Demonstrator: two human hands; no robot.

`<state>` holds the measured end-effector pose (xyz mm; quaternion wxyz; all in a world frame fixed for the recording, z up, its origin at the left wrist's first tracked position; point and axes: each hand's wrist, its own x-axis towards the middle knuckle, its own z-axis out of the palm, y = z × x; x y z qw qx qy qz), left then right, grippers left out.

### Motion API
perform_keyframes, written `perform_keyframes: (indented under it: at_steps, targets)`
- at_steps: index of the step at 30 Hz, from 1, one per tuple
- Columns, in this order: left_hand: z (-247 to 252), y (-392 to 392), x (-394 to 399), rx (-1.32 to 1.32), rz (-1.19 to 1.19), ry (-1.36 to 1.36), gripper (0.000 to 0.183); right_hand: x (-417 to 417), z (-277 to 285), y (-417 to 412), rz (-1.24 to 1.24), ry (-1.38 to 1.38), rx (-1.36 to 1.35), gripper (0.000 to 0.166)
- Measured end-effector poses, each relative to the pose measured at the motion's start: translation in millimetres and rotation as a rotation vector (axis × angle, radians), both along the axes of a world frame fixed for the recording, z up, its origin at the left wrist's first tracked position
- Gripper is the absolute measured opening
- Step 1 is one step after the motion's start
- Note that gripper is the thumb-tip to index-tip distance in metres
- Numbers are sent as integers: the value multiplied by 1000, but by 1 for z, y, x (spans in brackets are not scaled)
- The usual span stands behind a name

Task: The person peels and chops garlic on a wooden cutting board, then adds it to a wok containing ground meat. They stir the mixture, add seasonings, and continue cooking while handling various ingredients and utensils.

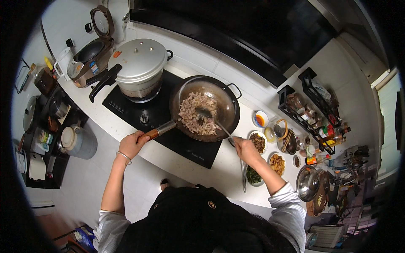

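Note:
My left hand (132,145) is closed around the wooden handle (152,134) of a dark wok (229,109) on the black cooktop (186,153). Inside the wok lies chopped, pale brown meat (194,110). My right hand (248,150) grips the metal handle of a cooking utensil (224,129), whose dark head rests among the meat and is partly hidden. Close to my right hand stand a bowl of dark chopped food (258,142), a bowl of browned cubes (277,163) and a bowl of chopped greens (254,175).
A large pressure cooker (139,63) stands left of the wok, its black handle pointing towards the counter's front. A small bowl of orange-red sauce (260,119), a metal lid (308,182) and a long metal utensil (244,177) lie to the right. Wall racks (303,117) hold jars.

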<state>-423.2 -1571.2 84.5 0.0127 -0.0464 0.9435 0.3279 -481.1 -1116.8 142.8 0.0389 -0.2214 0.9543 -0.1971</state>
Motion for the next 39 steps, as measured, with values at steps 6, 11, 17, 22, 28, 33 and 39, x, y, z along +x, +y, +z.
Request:
perform_keyframes:
  at_steps: [6,11,17,22,28,33,39]
  targets:
    - [6,2,0,3,9,-12,41,-75,-24,7,-98,180,-63,33]
    - [5,5,-3,0,-3,-15,41,-89,-45,-13,49,183,-161,31]
    - [8,4,2,-6,9,-48,41,0,78,-4,187,-29,22,33]
    - [8,6,-1,3,6,-59,41,5,39,1,154,-45,38,33]
    - [10,4,1,20,21,-57,43,-56,1,-14,-1,198,-68,29]
    - [3,3,-3,19,6,-25,41,-78,-24,-44,-43,298,65,27]
    - [6,4,5,34,21,-55,41,-7,41,15,131,138,263,26]
